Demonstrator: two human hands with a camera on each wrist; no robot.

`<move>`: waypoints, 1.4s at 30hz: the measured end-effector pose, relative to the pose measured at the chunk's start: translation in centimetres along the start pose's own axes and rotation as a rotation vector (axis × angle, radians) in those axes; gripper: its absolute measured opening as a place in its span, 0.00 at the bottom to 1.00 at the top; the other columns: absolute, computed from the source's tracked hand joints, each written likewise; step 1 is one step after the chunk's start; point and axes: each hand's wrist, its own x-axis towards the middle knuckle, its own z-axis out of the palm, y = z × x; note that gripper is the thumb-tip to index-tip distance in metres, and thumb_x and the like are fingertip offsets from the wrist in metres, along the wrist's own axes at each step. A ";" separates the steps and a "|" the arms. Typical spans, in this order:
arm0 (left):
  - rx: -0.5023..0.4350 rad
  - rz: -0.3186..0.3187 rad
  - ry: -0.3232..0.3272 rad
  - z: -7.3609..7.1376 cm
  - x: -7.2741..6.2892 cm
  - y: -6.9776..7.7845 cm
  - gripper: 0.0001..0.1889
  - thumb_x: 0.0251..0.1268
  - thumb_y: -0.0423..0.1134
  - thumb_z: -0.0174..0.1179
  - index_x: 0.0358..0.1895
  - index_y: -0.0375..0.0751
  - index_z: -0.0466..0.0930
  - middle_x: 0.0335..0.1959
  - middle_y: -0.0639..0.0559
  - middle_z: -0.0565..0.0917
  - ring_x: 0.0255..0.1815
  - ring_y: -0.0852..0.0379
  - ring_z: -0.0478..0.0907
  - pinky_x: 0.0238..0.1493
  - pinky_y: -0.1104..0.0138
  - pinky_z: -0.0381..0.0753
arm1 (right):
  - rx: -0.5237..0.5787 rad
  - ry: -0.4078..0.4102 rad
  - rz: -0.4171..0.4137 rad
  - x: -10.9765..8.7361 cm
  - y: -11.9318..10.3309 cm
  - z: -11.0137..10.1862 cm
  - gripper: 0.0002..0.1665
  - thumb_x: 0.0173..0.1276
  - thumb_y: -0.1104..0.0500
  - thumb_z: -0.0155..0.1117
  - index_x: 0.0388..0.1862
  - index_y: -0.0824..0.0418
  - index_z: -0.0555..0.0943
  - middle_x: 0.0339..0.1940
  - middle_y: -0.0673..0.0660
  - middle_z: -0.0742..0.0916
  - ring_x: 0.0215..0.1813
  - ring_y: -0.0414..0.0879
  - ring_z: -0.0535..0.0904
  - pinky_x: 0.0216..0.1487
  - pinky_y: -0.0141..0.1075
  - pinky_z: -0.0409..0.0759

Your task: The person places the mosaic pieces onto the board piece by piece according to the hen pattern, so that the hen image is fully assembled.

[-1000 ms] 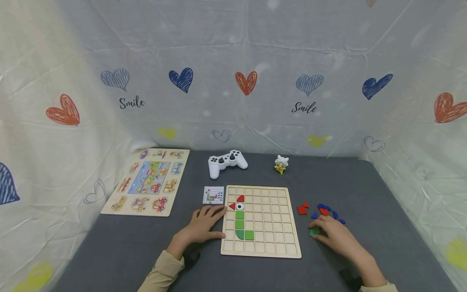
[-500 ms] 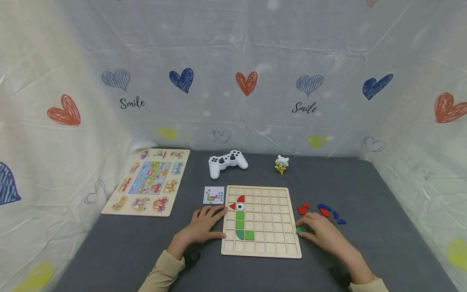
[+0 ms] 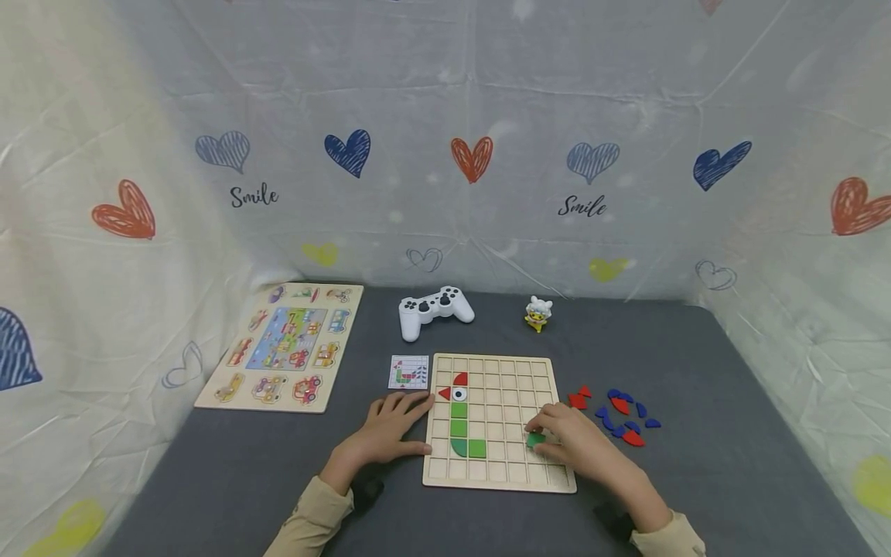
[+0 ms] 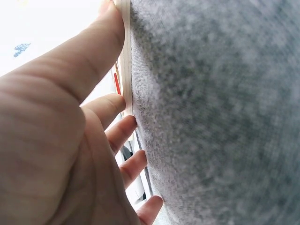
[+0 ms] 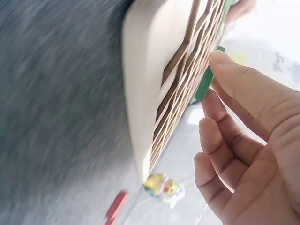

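Note:
A wooden grid board (image 3: pixel 511 472) lies on the dark table. Red, white-and-black and green tiles fill some of its left cells, ending in a green square tile (image 3: pixel 476 449). My left hand (image 3: pixel 383 432) rests with spread fingers against the board's left edge; in the left wrist view the thumb (image 4: pixel 101 40) touches that edge. Over the board's right part, my right hand (image 3: pixel 581 442) pinches a green tile (image 5: pixel 206 79) between thumb and fingers. Its exact shape is partly hidden by the fingers.
Loose blue and red pieces (image 3: pixel 632 439) lie right of the board. A pattern card (image 3: pixel 408 372) lies at its upper left. Behind are a white game controller (image 3: pixel 435 309) and a small figurine (image 3: pixel 538 313). A picture puzzle board (image 3: pixel 278 348) lies at the left.
My right hand has moved left from the loose pieces to above the board, carrying the green tile. More blue and red pieces show where it was. My left hand stays put.

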 end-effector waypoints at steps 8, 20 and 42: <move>0.011 -0.006 -0.006 0.1 0.1 0.0 0.41 0.57 0.60 0.58 0.72 0.48 0.55 0.70 0.48 0.58 0.67 0.40 0.54 0.60 0.39 0.51 | 0.046 -0.025 -0.038 1.0 -1.1 0.7 0.13 0.53 0.55 0.72 0.39 0.54 0.84 0.34 0.44 0.81 0.37 0.38 0.74 0.38 0.33 0.73; 0.012 -0.014 -0.008 0.1 0.1 -0.2 0.42 0.56 0.61 0.58 0.72 0.49 0.55 0.70 0.48 0.58 0.67 0.40 0.53 0.60 0.39 0.51 | 0.069 -0.071 -0.049 2.3 -2.3 1.9 0.13 0.54 0.54 0.72 0.39 0.52 0.84 0.33 0.44 0.80 0.35 0.35 0.71 0.37 0.32 0.71; 0.012 -0.010 -0.016 0.0 0.2 -0.2 0.42 0.57 0.62 0.57 0.72 0.50 0.55 0.70 0.49 0.58 0.68 0.40 0.53 0.61 0.40 0.51 | 0.048 -0.097 -0.054 3.3 -3.5 2.4 0.15 0.53 0.61 0.71 0.42 0.50 0.86 0.37 0.43 0.81 0.40 0.37 0.74 0.40 0.33 0.73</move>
